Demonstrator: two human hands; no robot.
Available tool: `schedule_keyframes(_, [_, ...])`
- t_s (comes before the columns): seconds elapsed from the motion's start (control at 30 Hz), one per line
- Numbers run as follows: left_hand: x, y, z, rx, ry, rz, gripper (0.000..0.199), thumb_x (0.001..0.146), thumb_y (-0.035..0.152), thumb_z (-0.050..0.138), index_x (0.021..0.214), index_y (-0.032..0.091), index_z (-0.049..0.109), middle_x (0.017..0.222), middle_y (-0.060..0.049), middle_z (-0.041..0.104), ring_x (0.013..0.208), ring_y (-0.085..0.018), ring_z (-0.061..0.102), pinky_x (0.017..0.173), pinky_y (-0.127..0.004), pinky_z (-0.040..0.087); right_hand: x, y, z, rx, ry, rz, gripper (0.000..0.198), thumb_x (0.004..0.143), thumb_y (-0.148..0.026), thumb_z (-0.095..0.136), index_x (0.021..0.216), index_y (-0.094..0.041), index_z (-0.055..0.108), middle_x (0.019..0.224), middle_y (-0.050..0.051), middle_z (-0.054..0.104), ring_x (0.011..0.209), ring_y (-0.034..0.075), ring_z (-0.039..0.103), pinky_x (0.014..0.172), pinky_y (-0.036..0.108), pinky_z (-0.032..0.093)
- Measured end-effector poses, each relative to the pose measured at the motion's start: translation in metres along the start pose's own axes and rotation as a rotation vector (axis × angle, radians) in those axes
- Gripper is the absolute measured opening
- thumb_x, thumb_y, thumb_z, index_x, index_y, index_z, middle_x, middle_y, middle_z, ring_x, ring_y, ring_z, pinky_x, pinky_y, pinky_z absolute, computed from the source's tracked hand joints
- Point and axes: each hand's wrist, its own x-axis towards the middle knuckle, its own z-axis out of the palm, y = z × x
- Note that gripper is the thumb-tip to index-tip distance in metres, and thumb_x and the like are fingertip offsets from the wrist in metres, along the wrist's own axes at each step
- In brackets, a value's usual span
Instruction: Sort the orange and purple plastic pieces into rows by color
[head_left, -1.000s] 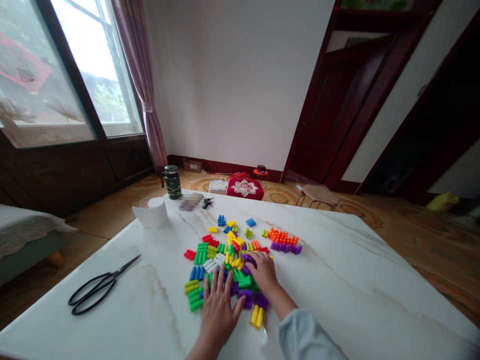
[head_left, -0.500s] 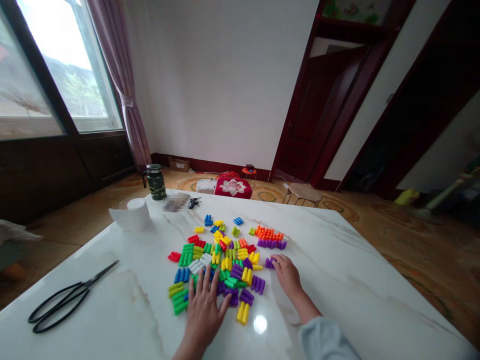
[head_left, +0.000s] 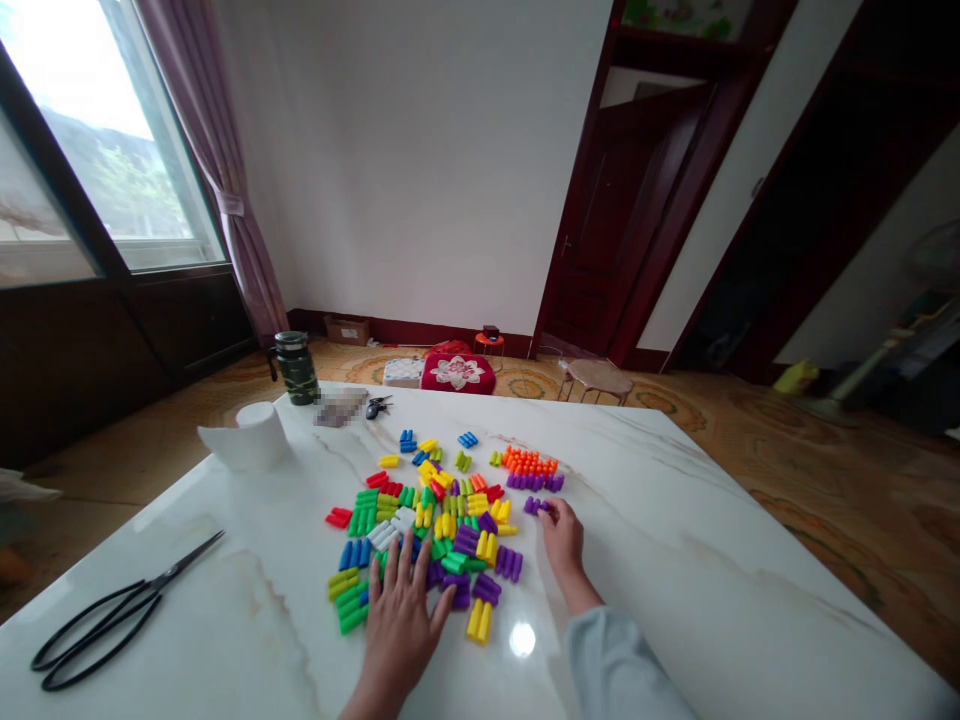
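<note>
Colourful plastic building blocks (head_left: 446, 525), shaped like short joined tubes, lie in a loose spread on the table. My left hand (head_left: 403, 610) rests palm down over the near left part of this spread, fingers apart, covering some blocks. With bent fingers, my right hand (head_left: 564, 540) grips the right end of a small purple block (head_left: 535, 506). Just beyond that block is a row of purple blocks (head_left: 535, 482), with several orange blocks (head_left: 529, 461) grouped right behind it. Another purple block (head_left: 509, 563) and a yellow block (head_left: 478, 621) lie between my hands.
Black-handled scissors (head_left: 124, 620) lie on the left of the white marble-patterned table (head_left: 675, 560). Toward the far left corner are a paper roll (head_left: 251, 440), a camouflage flask (head_left: 295, 368), a blurred item (head_left: 340, 407) and keys (head_left: 378, 406). A stool (head_left: 596, 378) stands beyond the table.
My right hand has moved the purple block slightly away from me, closer to the purple row. My left hand stays on the pile. The whole view has shifted a little.
</note>
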Motion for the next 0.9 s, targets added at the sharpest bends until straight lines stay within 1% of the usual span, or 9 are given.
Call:
schedule_keyframes(0.13, [-0.001,-0.001,0.001,0.002,0.011,0.005,0.065,0.089,0.056,0.049,0.145,0.023,0.044,0.156,-0.009,0.034,0.144,-0.032,0.029,0.117,-0.055,0.017,0.015,-0.004,0.018,0.013,0.026,-0.046,0.029,0.073,-0.036,0.051,0.087,-0.018,0.068,0.087,0.012,0.072,0.075,0.024,0.065,0.076,0.039,0.053])
schedule_keyframes(0.27, [-0.001,-0.001,0.001,-0.009,0.020,0.007,0.067,0.088,0.056,0.050,0.147,0.024,0.041,0.156,-0.009,0.035,0.144,-0.032,0.030,0.118,-0.054,0.016,0.018,-0.006,0.030,0.026,0.033,-0.067,0.030,0.075,-0.038,0.050,0.087,-0.017,0.068,0.087,0.012,0.071,0.075,0.023,0.065,0.076,0.039,0.053])
schedule_keyframes(0.4, [0.000,0.000,-0.001,-0.005,0.019,-0.004,0.068,0.088,0.057,0.051,0.146,0.024,0.042,0.155,-0.009,0.035,0.144,-0.033,0.030,0.117,-0.054,0.019,0.013,-0.009,0.031,0.029,0.078,-0.065,0.034,0.079,-0.042,0.049,0.090,-0.015,0.066,0.088,0.014,0.070,0.073,0.023,0.064,0.073,0.038,0.053])
schedule_keyframes(0.5, [0.000,0.000,-0.002,-0.009,0.013,-0.006,0.067,0.088,0.056,0.052,0.146,0.024,0.042,0.156,-0.008,0.035,0.144,-0.033,0.029,0.117,-0.054,0.019,0.008,-0.015,0.025,0.008,0.103,-0.073,0.033,0.081,-0.046,0.050,0.082,-0.017,0.065,0.081,0.012,0.069,0.070,0.022,0.062,0.071,0.036,0.051])
schedule_keyframes(0.6, [0.000,0.000,-0.002,-0.009,0.011,-0.002,0.067,0.088,0.056,0.051,0.146,0.024,0.042,0.156,-0.008,0.035,0.144,-0.033,0.029,0.117,-0.054,0.018,0.005,-0.022,0.019,-0.026,0.014,-0.164,0.034,0.085,-0.044,0.049,0.072,-0.019,0.066,0.073,0.008,0.068,0.068,0.020,0.061,0.070,0.032,0.050])
schedule_keyframes(0.7, [0.000,0.000,-0.001,-0.005,0.014,0.001,0.067,0.089,0.056,0.050,0.146,0.023,0.042,0.155,-0.009,0.035,0.144,-0.033,0.029,0.117,-0.055,0.017,0.005,-0.028,0.017,-0.033,-0.089,-0.244,0.035,0.087,-0.038,0.045,0.074,-0.019,0.071,0.078,0.009,0.072,0.073,0.020,0.065,0.073,0.031,0.051])
schedule_keyframes(0.8, [-0.001,0.001,-0.001,-0.008,0.008,0.003,0.067,0.089,0.055,0.050,0.147,0.023,0.040,0.156,-0.010,0.035,0.144,-0.032,0.029,0.118,-0.054,0.016,0.005,-0.029,0.018,-0.012,-0.130,-0.252,0.034,0.086,-0.034,0.045,0.082,-0.018,0.075,0.088,0.010,0.075,0.081,0.021,0.068,0.079,0.032,0.053])
schedule_keyframes(0.9, [0.000,0.002,-0.004,-0.008,-0.017,-0.005,0.068,0.090,0.055,0.049,0.149,0.023,0.037,0.156,-0.010,0.034,0.145,-0.032,0.027,0.118,-0.054,0.015,0.007,-0.029,0.019,0.005,-0.154,-0.239,0.035,0.083,-0.034,0.045,0.085,-0.018,0.076,0.093,0.011,0.075,0.087,0.023,0.069,0.085,0.036,0.053])
